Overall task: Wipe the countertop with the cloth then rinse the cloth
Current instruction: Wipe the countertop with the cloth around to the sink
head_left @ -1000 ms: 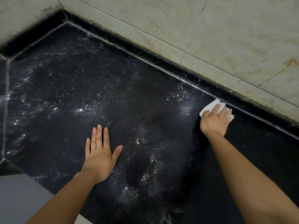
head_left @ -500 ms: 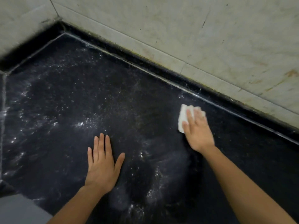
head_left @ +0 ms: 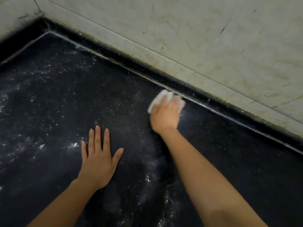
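Right hand [head_left: 164, 116] slides back toward far wall, pressing crumpled white cloth [head_left: 159, 99] under curled fingers; left hand [head_left: 98, 161] flat, empty; dark speckled stone countertop [head_left: 57, 95] left side dusty (rinse pending).

Pale, marbled wall tiles [head_left: 213, 38] rise behind the work area, scuffed with dark marks and a few rusty-brown stains, their grout lines running diagonally across the view. A second tiled wall [head_left: 14, 12] meets them in the far left corner. Along the foot of both walls runs a low black upstand [head_left: 164, 76], grimy at its top edge where it joins the tile. The light is dim and even.
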The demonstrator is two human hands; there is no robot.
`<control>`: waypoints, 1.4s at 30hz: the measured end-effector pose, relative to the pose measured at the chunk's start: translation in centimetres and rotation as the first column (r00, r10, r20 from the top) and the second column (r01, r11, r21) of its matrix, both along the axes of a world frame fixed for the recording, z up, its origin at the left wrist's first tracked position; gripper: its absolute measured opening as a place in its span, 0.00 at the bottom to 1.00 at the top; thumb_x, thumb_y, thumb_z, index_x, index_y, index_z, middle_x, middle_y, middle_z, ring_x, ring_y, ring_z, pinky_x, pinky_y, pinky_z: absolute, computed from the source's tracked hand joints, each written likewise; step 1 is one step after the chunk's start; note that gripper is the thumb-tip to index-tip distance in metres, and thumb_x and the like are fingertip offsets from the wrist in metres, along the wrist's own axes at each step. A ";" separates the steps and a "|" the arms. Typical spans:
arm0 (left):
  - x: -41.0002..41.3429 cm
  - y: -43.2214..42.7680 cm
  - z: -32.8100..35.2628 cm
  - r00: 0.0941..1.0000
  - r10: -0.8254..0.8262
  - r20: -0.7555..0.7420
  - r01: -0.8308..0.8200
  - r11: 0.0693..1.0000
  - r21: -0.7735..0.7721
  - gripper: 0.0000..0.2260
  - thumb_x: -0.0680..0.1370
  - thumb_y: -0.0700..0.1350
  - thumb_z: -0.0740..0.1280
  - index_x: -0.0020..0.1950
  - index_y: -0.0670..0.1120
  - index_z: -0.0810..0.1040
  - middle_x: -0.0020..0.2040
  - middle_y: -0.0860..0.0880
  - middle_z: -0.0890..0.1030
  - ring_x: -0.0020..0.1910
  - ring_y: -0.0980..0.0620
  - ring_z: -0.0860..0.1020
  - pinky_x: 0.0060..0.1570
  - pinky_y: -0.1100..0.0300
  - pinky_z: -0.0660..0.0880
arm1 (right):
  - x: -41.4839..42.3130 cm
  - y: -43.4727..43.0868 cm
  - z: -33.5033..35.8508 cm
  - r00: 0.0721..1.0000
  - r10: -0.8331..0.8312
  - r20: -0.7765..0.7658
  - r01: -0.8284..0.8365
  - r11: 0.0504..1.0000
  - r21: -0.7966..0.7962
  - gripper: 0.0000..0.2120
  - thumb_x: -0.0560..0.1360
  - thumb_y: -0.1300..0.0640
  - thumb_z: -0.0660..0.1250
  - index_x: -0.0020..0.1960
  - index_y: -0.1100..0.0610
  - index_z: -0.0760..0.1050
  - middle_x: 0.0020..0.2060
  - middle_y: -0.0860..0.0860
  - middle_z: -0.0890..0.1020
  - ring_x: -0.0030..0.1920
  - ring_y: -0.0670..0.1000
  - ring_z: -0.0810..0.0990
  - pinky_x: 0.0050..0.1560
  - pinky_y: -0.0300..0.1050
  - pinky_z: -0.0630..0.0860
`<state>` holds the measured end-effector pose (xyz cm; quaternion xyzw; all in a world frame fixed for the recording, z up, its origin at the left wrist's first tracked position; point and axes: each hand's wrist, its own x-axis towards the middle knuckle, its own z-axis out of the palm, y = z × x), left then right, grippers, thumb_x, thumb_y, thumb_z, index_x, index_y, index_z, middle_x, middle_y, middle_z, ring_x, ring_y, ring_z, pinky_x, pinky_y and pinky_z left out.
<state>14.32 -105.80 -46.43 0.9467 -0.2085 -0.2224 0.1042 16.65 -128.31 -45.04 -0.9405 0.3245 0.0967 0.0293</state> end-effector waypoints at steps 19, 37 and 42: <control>0.1 -0.2 0.2 1.000 0.008 -0.004 -0.008 1.000 0.028 0.37 0.69 0.69 0.28 0.70 0.48 0.26 0.70 0.47 0.24 0.69 0.50 0.24 0.67 0.49 0.28 | -1.3 1.8 -0.7 0.995 0.086 0.057 -0.093 0.984 0.149 0.28 0.81 0.54 0.49 0.78 0.59 0.46 0.76 0.65 0.47 0.75 0.66 0.40 0.74 0.62 0.48; 0.0 -0.3 0.6 1.000 0.015 -0.022 -0.015 1.000 0.013 0.33 0.78 0.62 0.42 0.75 0.46 0.32 0.75 0.44 0.30 0.73 0.48 0.30 0.70 0.48 0.32 | -9.8 3.5 -0.8 0.979 0.033 0.202 -0.026 0.999 -0.037 0.29 0.76 0.58 0.47 0.75 0.66 0.53 0.70 0.67 0.63 0.71 0.68 0.56 0.72 0.63 0.48; 0.1 0.0 0.3 1.000 0.007 -0.014 -0.007 1.000 -0.013 0.31 0.80 0.59 0.43 0.76 0.45 0.34 0.75 0.45 0.31 0.74 0.48 0.30 0.71 0.48 0.33 | -14.4 3.0 -0.1 0.811 0.573 0.115 -0.584 0.805 0.104 0.26 0.81 0.51 0.48 0.76 0.60 0.56 0.75 0.57 0.60 0.76 0.57 0.54 0.76 0.48 0.44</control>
